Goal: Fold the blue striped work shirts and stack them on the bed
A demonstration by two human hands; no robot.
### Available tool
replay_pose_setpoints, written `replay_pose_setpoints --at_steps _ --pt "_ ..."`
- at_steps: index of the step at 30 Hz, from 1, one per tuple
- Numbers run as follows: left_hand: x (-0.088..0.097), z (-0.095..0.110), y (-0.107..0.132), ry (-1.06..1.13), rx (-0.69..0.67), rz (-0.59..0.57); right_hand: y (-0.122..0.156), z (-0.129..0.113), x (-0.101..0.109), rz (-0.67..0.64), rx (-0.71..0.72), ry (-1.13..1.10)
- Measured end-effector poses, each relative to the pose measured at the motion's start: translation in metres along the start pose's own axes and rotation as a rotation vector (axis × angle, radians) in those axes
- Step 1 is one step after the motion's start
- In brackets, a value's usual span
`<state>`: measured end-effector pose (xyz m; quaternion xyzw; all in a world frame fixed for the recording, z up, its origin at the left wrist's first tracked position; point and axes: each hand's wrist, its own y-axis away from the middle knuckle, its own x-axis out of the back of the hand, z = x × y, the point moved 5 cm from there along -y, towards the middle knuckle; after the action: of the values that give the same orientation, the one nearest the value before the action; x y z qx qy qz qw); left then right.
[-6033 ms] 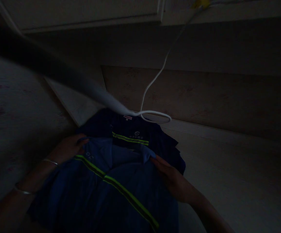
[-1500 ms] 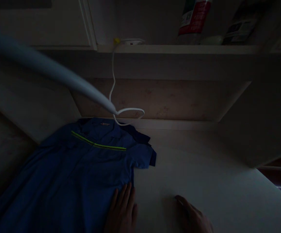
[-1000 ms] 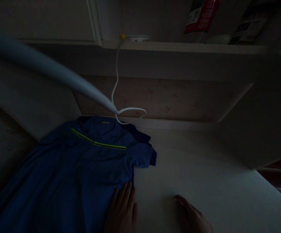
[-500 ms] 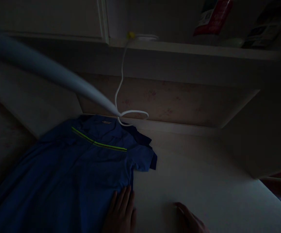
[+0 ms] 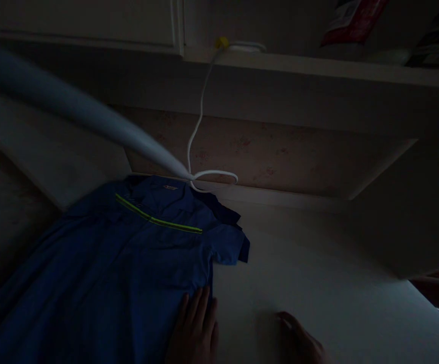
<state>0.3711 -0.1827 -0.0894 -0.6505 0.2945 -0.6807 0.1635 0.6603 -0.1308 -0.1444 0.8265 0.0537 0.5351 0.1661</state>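
A blue short-sleeved shirt [image 5: 166,263] with a yellow-green stripe across the chest lies spread out on the white surface. Darker cloth shows from beneath its right sleeve. My left hand [image 5: 196,328] rests flat on the shirt's right side, fingers stretched and holding nothing. To the right, my right hand [image 5: 302,341] is just above or on the white surface [image 5: 298,263], apart from the shirt. One of its fingers reaches out to the left, and nothing shows in it. The other fingers are dark and partly out of frame.
A pale tube [image 5: 90,116] slants in from the upper left, close to the camera. A white cable [image 5: 201,106] hangs in a loop from the shelf [image 5: 318,65] above. A red packet [image 5: 355,23] stands on that shelf. Panels enclose both sides.
The view has shifted slightly, so everything sits a little further right. Both hands keep the same place relative to the shirt and surface.
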Motion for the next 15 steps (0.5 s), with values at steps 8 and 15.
replay_pose_setpoints --at_steps 8,15 --pt "0.007 -0.001 -0.002 -0.063 -0.037 -0.077 -0.002 -0.078 0.003 0.024 0.16 0.033" --pt "0.006 0.002 -0.001 -0.02 0.054 -0.038 -0.006 -0.078 -0.006 0.036 0.189 0.119"
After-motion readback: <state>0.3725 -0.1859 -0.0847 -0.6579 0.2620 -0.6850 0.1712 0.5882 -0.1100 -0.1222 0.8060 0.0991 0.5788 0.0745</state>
